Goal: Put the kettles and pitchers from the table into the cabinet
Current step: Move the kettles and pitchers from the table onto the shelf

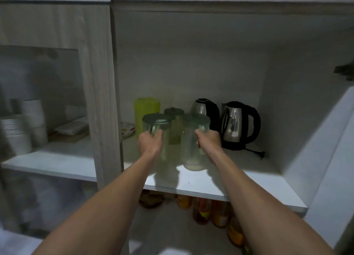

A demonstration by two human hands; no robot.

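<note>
Both arms reach into the open cabinet. My left hand (pixel 150 142) grips the handle of a clear glass pitcher with a green lid (pixel 157 120). My right hand (pixel 208 139) grips the handle of a second clear lidded pitcher (pixel 191 145), whose base rests on the white shelf (pixel 229 180). Behind and between them stands a third lidded pitcher (pixel 174 118), and a tall yellow-green pitcher (pixel 146 109) is at the back left. Two steel kettles with black handles (pixel 206 109) (pixel 239 124) stand at the back right.
A kettle cord with plug (pixel 256 152) trails on the shelf to the right. A small patterned plate (pixel 126 129) lies by the wooden divider (pixel 103 101). Stacked white bowls (pixel 24 124) fill the left compartment. Several bottles (pixel 210 210) stand on the shelf below.
</note>
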